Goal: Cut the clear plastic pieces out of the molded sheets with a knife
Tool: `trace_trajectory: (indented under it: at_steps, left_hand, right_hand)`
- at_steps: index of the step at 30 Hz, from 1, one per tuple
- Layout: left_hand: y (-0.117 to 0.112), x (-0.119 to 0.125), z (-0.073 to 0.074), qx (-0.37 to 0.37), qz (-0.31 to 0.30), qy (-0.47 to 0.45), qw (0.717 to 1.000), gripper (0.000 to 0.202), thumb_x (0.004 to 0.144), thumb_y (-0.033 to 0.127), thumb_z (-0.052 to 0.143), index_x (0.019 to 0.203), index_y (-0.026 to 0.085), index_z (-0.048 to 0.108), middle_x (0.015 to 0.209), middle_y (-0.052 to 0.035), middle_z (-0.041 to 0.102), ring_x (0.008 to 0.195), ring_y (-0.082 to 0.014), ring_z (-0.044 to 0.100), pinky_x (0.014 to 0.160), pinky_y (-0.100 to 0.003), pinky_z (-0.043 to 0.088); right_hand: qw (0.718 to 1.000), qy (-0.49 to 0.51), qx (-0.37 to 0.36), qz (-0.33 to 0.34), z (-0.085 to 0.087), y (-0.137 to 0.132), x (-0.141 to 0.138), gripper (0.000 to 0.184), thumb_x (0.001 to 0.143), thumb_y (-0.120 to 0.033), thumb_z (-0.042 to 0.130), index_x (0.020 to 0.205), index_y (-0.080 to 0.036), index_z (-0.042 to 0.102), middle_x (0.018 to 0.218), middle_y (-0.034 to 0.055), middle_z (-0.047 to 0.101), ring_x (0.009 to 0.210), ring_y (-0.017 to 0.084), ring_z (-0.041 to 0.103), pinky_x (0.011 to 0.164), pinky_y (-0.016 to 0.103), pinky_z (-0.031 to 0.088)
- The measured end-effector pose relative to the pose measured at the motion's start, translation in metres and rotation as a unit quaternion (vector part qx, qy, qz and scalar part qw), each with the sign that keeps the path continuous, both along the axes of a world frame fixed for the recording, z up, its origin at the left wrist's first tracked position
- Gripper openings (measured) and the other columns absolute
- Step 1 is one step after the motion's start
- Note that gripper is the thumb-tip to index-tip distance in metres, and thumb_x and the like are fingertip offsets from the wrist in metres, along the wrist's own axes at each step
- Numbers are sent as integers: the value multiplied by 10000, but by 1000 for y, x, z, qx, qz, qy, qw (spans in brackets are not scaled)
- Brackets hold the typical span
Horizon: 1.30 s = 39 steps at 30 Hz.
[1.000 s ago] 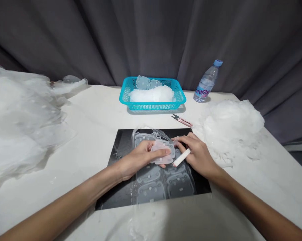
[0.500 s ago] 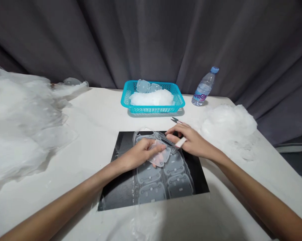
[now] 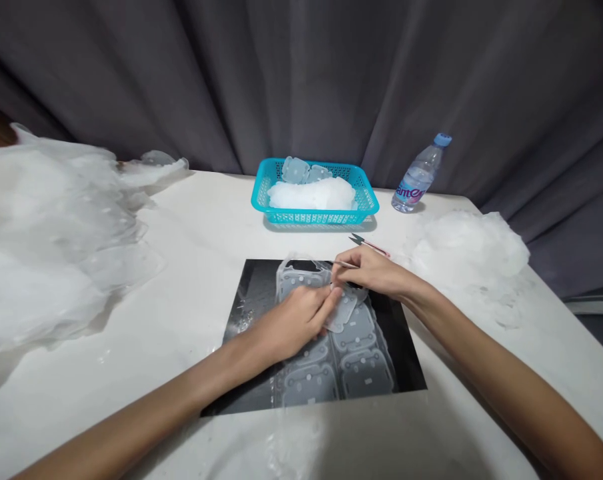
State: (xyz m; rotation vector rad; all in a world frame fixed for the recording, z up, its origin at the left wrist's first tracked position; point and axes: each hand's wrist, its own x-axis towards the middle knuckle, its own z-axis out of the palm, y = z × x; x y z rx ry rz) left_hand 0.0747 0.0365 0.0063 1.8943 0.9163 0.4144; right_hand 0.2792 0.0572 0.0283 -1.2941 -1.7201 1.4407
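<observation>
Left hand (image 3: 296,320) flat, fingers outstretched, pins plastic piece (image 3: 342,312) (palm down); right hand (image 3: 371,273) pinches thin tool (image 3: 342,265)

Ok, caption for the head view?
Left hand on a clear plastic piece over a black mat; right hand holds a thin tool.

White table (image 3: 206,220) — black mat (image 3: 254,293), basket (image 3: 314,215), bottle (image 3: 419,177)

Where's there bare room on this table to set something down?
Bare tabletop: between the left plastic heap and the black mat, and between mat and teal basket. Crowded: mat under left hand and right hand, and around the snips.
</observation>
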Motion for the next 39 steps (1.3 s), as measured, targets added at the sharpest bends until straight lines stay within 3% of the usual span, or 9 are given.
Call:
trace_trajectory:
  at_steps: [4, 10, 13, 16, 21, 25, 28, 35, 39]
  left_hand:
    - [-6, 4, 4, 75, 12, 16, 997, 408, 1063, 418, 490, 716, 235, 600, 627, -18, 593, 540, -186, 504, 648, -339, 359]
    - [-3, 4, 8, 72, -41, 67, 994, 460, 1104, 432, 369, 755, 223, 583, 601, -14, 608, 517, -176, 555, 608, -329, 355]
    - [-10, 7, 2, 144, -47, 95, 984, 433, 1114, 396, 330, 839, 210, 608, 702, -38, 659, 584, -194, 604, 617, -323, 381]
    - [-17, 9, -2, 199, -49, 113, 972, 394, 1114, 359, 302, 913, 201, 602, 814, -63, 682, 680, -222, 650, 630, -324, 416]
    - [-3, 1, 2, -14, -19, 53, 998, 490, 1097, 550, 339, 795, 219, 538, 600, 20, 623, 493, -169, 630, 559, -291, 489]
    - [12, -6, 0, -96, -35, -46, 994, 392, 1073, 548, 429, 933, 219, 590, 725, 8, 735, 580, -193, 741, 633, -314, 597]
    - [13, -6, -2, -130, -28, -71, 989, 353, 1044, 556, 491, 1042, 222, 603, 802, -11, 758, 593, -218, 765, 561, -323, 615]
    - [10, 1, 3, -140, 5, -83, 987, 354, 1009, 568, 554, 1036, 220, 610, 688, 9, 724, 540, -226, 749, 473, -292, 587]
    - [1, 2, 0, -19, -13, -27, 999, 341, 1081, 490, 431, 1000, 214, 614, 676, 18, 695, 477, -154, 673, 479, -244, 525]
  right_hand:
    - [999, -11, 14, 39, 8, 1, 2, 131, 792, -231, 659, 710, -146, 716, 654, -11, 659, 630, 112, 525, 611, 251, 369]
    - [992, -3, -10, 125, 20, 2, 14, 155, 847, -293, 718, 845, -139, 740, 829, 20, 745, 753, 142, 623, 711, 265, 434]
    - [989, -124, 48, 63, 9, 3, 10, 112, 890, -240, 684, 825, -153, 713, 774, 1, 701, 736, 143, 599, 687, 265, 399]
    - [956, -262, 127, -41, -7, 6, 5, 72, 886, -112, 663, 846, -155, 704, 792, 10, 686, 809, 161, 596, 742, 282, 370]
    - [964, -238, 120, -15, -9, 12, 16, 87, 963, -206, 646, 925, -169, 714, 882, 22, 730, 839, 162, 618, 758, 278, 393]
    - [987, -133, 51, 80, 4, 11, 33, 368, 996, -466, 622, 824, -156, 717, 792, 20, 698, 746, 159, 583, 708, 285, 413]
    - [991, -34, 16, 127, 5, 9, 37, 339, 903, -492, 736, 856, -156, 751, 817, 14, 708, 778, 158, 596, 738, 284, 433]
    - [994, 25, -11, 108, 7, 9, 36, 236, 856, -373, 786, 913, -145, 805, 816, 15, 744, 768, 142, 611, 728, 273, 439]
    - [993, -10, 7, 115, 8, 7, 35, 165, 877, -288, 724, 925, -153, 806, 897, 42, 788, 850, 179, 675, 788, 292, 484]
